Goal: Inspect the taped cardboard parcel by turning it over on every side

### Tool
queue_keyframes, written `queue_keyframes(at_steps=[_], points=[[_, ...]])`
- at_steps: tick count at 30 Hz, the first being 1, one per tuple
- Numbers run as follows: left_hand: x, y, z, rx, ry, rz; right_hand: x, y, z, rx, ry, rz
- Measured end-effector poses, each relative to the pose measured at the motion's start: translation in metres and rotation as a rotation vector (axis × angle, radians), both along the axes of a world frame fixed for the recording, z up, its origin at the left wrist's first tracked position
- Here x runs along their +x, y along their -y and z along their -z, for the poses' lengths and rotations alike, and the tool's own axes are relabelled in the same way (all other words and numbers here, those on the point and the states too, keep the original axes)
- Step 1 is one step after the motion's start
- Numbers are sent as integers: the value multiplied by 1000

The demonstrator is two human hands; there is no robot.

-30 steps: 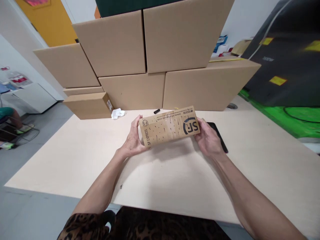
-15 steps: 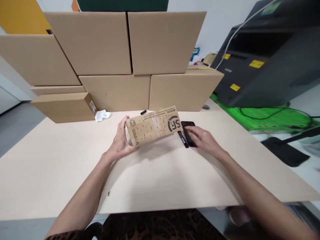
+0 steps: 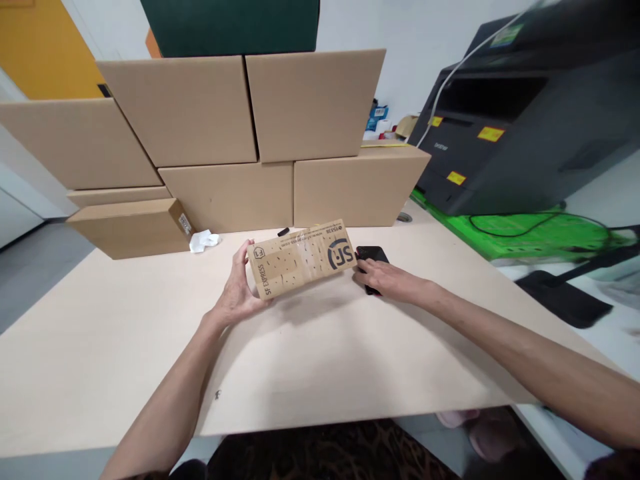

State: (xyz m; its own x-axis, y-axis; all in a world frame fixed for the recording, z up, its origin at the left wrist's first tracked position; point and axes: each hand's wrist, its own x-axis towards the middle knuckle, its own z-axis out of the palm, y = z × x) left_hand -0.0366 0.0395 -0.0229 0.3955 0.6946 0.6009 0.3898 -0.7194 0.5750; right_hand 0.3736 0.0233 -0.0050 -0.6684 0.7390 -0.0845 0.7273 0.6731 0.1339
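Observation:
My left hand (image 3: 240, 287) grips the left end of a small brown cardboard box (image 3: 300, 260), thumb below and fingers behind. The box is tilted, its printed and taped face towards me. Just past its right end, my right hand (image 3: 387, 277) reaches down to the table with fingers bent together. It lies over a black phone (image 3: 373, 253), covering part of it. The black marker-like stick that lay beside the phone is now hidden by my fingers, so whether they hold it is not visible. A small black cap-like piece (image 3: 283, 232) lies behind the box.
Large cardboard boxes (image 3: 225, 197) are stacked along the back, with a dark green box (image 3: 230, 27) on top. A flat carton (image 3: 125, 227) and crumpled white paper (image 3: 204, 241) are at left. A dark printer (image 3: 485, 147) stands at right by a green surface (image 3: 525, 240).
My right hand has shifted left from the phone towards the box's right end, and its fingers now cover the black stick. My left hand still holds the box. The camera view has tilted up slightly.

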Motion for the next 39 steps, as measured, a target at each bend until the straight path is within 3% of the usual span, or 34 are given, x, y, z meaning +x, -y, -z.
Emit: queue_keyframes(at_steps=[7, 13, 15, 17, 19, 21, 25, 34, 39], points=[[-1, 2, -3, -40, -5, -2, -1, -14, 2, 6, -52, -61], [1, 0, 1, -8, -3, -3, 26, -3, -4, 219, -289, 139], [1, -1, 2, 7, -8, 0, 31, 7, -8, 348, -489, 198], [2, -1, 3, 11, -3, 2, 27, 18, -13, 518, -896, 232], [2, -1, 3, 6, -4, 0, 14, 30, -18, 593, -1193, 270], [1, -1, 4, -1, -8, 2, -5, 44, -26, 578, -1393, 288], [1, -1, 4, 12, -11, -5, -48, 67, -39, 375, -1675, 324], [4, 1, 3, -9, 14, 6, -110, 72, -52, 217, -1545, 253], [4, 0, 4, -2, 9, 20, -133, 80, -72, 397, -1454, 122]])
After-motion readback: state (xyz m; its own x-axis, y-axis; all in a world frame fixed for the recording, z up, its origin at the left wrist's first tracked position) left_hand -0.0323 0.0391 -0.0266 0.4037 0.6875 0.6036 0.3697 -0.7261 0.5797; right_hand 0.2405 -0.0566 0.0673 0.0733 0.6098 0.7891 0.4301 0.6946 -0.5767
